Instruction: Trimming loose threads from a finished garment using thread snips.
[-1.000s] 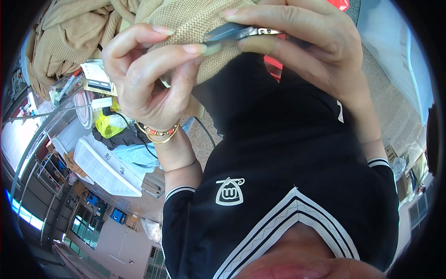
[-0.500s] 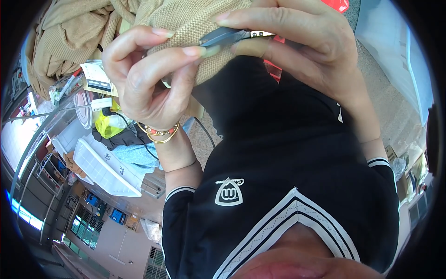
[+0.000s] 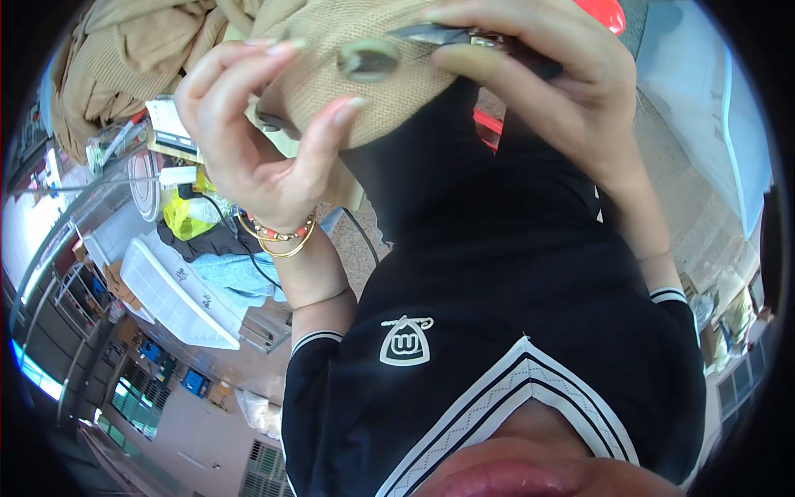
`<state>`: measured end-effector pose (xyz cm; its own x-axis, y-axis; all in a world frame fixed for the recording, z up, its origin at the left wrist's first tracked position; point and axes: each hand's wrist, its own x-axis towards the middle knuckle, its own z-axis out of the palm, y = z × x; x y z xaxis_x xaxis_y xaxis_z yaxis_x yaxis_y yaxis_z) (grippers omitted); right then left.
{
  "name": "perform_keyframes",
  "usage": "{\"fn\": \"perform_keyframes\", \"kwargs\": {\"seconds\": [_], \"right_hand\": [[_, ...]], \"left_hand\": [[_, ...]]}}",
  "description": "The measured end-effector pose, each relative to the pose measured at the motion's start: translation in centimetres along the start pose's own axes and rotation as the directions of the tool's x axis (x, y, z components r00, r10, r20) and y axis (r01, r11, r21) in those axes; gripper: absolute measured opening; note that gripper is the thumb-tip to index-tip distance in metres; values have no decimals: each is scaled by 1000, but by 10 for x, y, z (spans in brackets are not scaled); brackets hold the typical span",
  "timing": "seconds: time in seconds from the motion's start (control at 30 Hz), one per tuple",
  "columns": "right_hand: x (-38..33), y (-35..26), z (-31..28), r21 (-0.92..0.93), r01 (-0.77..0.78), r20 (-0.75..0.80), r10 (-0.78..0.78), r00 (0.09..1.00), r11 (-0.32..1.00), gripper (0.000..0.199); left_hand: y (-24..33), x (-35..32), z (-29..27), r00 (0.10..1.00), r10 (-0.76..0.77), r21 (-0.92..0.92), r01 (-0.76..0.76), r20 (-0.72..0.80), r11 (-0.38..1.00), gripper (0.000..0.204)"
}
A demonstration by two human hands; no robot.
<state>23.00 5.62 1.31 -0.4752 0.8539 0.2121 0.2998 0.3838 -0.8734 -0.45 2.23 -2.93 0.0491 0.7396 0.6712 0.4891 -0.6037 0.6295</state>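
Tan knitted cloth (image 3: 406, 95) lies across my lap, with a round, shiny, dark green-brown button (image 3: 368, 60) on it, slightly blurred. Around the button, my left hand (image 3: 257, 132) has its thumb and fingers spread apart; whether the lower fingers touch the cloth is hidden. Another dark button (image 3: 272, 120) shows near the left palm at the cloth's edge. My right hand (image 3: 538, 74) is closed around small thread snips (image 3: 431, 34), whose dark blades point left over the cloth, just right of the button. A tan covering wraps the right thumb.
More tan knitwear (image 3: 124, 74) is heaped at the far left. Below it lie a yellow plastic bag (image 3: 186, 217), a black cable (image 3: 228, 222), light blue cloth (image 3: 240, 277) and a white tray (image 3: 170, 294). A red object (image 3: 603, 15) and a translucent bin (image 3: 704, 108) are at the right.
The snips have moved slightly up and right, away from the left fingertips. My left thumb and fingers have parted from a pinch, bringing the button into view.
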Motion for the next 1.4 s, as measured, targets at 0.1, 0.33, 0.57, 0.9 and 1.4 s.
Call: {"fn": "perform_keyframes", "kwargs": {"seconds": [0.1, 0.33, 0.57, 0.9, 1.4], "right_hand": [[-4, 15, 7, 134, -71, -50, 78, 996, 989, 38], [7, 5, 18, 278, -263, 36, 263, 964, 924, 34], [-9, 44, -4, 246, -201, 105, 180, 978, 948, 21], [-26, 86, -61, 368, -33, -182, 107, 977, 929, 25], [12, 22, 18, -30, 330, -56, -331, 942, 944, 43]], "left_hand": [[-11, -11, -12, 982, -172, -77, 166, -80, 983, 44], [-18, -43, -38, 856, -509, -181, 517, 89, 837, 30], [-18, -38, -47, 849, -480, -49, 502, 221, 864, 12], [35, 16, -22, 913, -332, -11, 344, 239, 939, 8], [25, 12, -4, 954, -282, 173, 262, 99, 949, 33]]}}
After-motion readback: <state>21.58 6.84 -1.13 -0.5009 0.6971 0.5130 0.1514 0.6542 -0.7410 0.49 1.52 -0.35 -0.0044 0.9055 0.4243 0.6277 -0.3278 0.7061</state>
